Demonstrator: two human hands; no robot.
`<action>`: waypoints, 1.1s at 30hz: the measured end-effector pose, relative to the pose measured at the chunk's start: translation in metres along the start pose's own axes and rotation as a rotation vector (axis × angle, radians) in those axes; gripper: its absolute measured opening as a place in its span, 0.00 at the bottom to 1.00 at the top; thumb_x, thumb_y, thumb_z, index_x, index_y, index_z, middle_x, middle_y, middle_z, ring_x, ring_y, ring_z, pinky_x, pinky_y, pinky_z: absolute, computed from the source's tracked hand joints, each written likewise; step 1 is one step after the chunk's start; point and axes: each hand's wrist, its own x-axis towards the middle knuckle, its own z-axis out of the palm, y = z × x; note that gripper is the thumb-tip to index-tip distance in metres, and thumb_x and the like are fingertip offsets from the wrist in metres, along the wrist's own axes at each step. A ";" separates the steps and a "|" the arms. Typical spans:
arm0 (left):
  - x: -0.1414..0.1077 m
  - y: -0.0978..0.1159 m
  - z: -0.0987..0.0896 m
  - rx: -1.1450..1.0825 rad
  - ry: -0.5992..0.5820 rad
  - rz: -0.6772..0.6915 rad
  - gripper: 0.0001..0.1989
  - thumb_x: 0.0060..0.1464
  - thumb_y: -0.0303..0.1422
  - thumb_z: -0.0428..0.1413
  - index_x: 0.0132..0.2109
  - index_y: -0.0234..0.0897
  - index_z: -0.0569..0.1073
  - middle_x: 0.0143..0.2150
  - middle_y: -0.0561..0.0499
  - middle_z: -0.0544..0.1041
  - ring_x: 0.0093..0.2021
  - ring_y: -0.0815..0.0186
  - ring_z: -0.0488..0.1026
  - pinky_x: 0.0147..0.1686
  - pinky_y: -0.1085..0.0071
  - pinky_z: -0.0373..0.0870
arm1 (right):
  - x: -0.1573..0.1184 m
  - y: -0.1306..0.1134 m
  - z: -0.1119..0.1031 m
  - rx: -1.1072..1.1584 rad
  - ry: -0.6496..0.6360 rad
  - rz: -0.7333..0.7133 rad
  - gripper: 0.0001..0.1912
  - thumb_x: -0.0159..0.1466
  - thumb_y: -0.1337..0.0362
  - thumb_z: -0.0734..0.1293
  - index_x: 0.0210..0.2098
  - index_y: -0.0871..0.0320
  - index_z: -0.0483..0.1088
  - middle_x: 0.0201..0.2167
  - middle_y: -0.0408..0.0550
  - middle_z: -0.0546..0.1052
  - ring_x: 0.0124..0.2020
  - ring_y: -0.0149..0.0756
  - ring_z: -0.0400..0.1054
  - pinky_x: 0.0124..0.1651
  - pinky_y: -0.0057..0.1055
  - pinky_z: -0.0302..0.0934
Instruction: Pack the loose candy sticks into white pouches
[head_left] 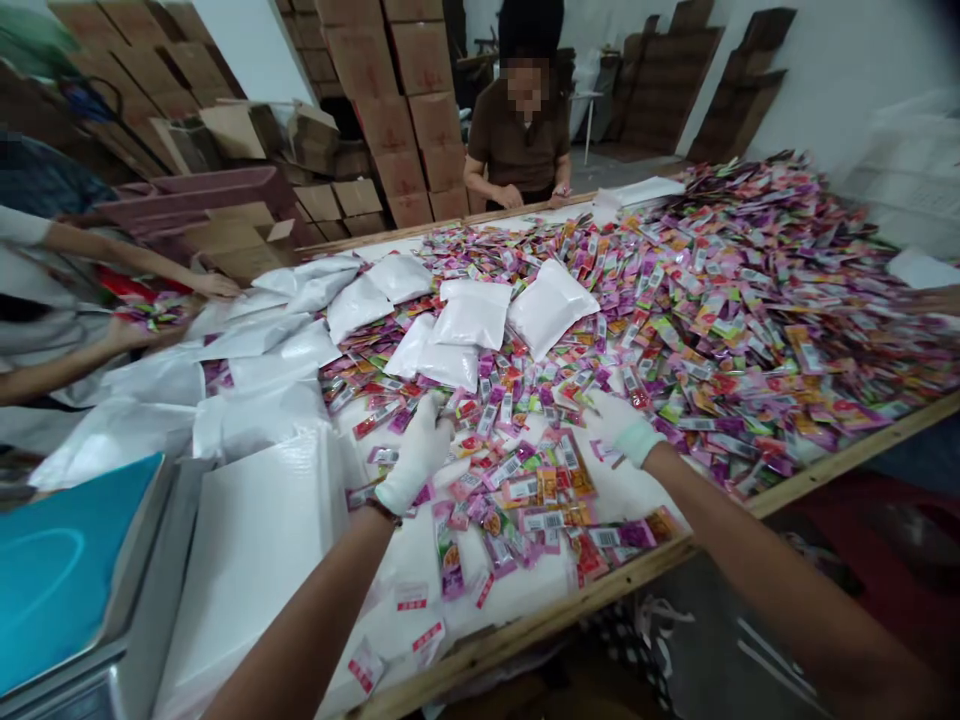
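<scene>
Both of my hands wear white gloves and reach onto a table covered with small, colourful packets. My left hand (417,450) is at the near edge of the packets, just below the white pouches (448,365); its fingertips are among packets and what they hold, if anything, cannot be made out. My right hand (616,420) touches the left side of the large packet heap (750,330), its fingers partly hidden by blur and packets. Between the hands and towards me lie loose packets (517,490), some with barcodes facing up.
White filled pouches (262,415) lie at the left, beside a stack of white bags (247,550) and a blue-topped scale (67,560). A person (521,140) stands across the table; another person's arms (127,250) reach in from the left. A wooden rim (525,640) borders the table.
</scene>
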 end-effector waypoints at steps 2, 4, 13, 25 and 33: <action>0.012 0.010 0.014 0.029 -0.022 -0.015 0.13 0.54 0.31 0.52 0.48 0.35 0.68 0.41 0.49 0.76 0.39 0.66 0.73 0.41 0.72 0.68 | -0.011 -0.015 0.007 -0.070 -0.103 0.051 0.17 0.65 0.56 0.61 0.46 0.60 0.72 0.39 0.57 0.78 0.39 0.44 0.73 0.43 0.35 0.62; 0.022 0.018 0.034 0.098 -0.093 -0.059 0.15 0.53 0.36 0.56 0.46 0.34 0.69 0.40 0.47 0.77 0.39 0.64 0.74 0.40 0.71 0.68 | -0.024 -0.025 0.017 -0.083 -0.165 0.041 0.19 0.64 0.54 0.63 0.47 0.60 0.73 0.42 0.58 0.79 0.44 0.46 0.73 0.44 0.35 0.62; 0.030 0.008 0.018 0.164 -0.075 -0.022 0.09 0.55 0.30 0.52 0.44 0.35 0.70 0.40 0.47 0.76 0.40 0.63 0.73 0.42 0.69 0.67 | -0.046 -0.002 0.009 0.046 -0.109 -0.171 0.19 0.66 0.62 0.60 0.54 0.60 0.69 0.48 0.57 0.77 0.48 0.43 0.71 0.50 0.35 0.62; 0.000 -0.008 0.017 0.420 -0.273 0.059 0.15 0.51 0.39 0.57 0.43 0.35 0.73 0.40 0.41 0.78 0.41 0.54 0.76 0.41 0.64 0.69 | -0.012 -0.101 -0.013 -0.072 -0.016 -0.243 0.15 0.65 0.64 0.63 0.51 0.57 0.67 0.42 0.53 0.78 0.42 0.43 0.72 0.42 0.31 0.59; 0.000 -0.007 0.016 0.447 -0.294 0.075 0.13 0.48 0.38 0.60 0.41 0.36 0.74 0.38 0.42 0.78 0.39 0.55 0.76 0.42 0.64 0.69 | 0.003 -0.111 0.036 -0.040 -0.238 -0.252 0.17 0.57 0.54 0.70 0.41 0.58 0.72 0.39 0.55 0.78 0.41 0.45 0.71 0.40 0.32 0.60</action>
